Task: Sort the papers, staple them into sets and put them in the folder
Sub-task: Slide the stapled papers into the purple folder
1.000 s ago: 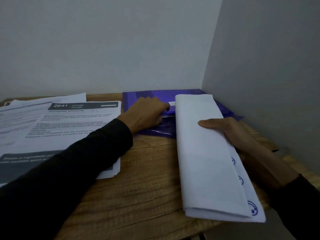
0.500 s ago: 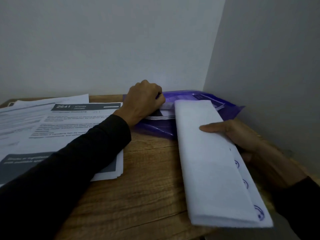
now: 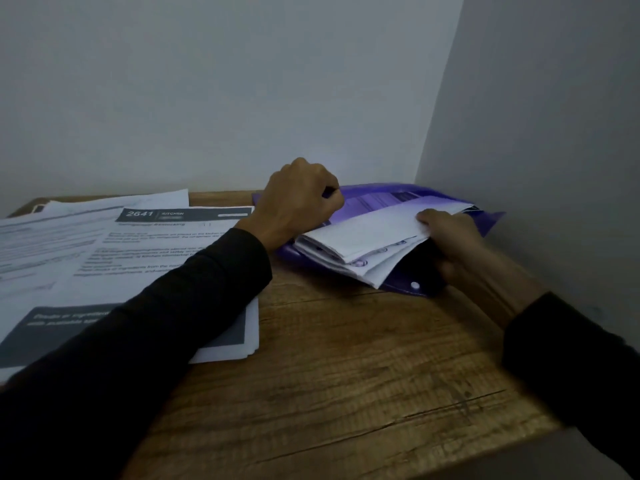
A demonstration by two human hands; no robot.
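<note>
Swung toward the purple folder [image 3: 398,194], folded papers [image 3: 363,233] in right hand [image 3: 450,237].

A plain office corner: wooden desk [image 3: 346,393], printed papers [image 3: 138,258], bare white walls [image 3: 207,81].

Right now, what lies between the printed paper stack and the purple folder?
In the head view, the left hand and its sleeve cross that gap between the stack and folder; otherwise bare wood.

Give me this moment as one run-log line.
step: filing set | left hand: holds purple folder flap up | right hand: grips paper set, partly inside | printed stack: unfiled on table
</note>
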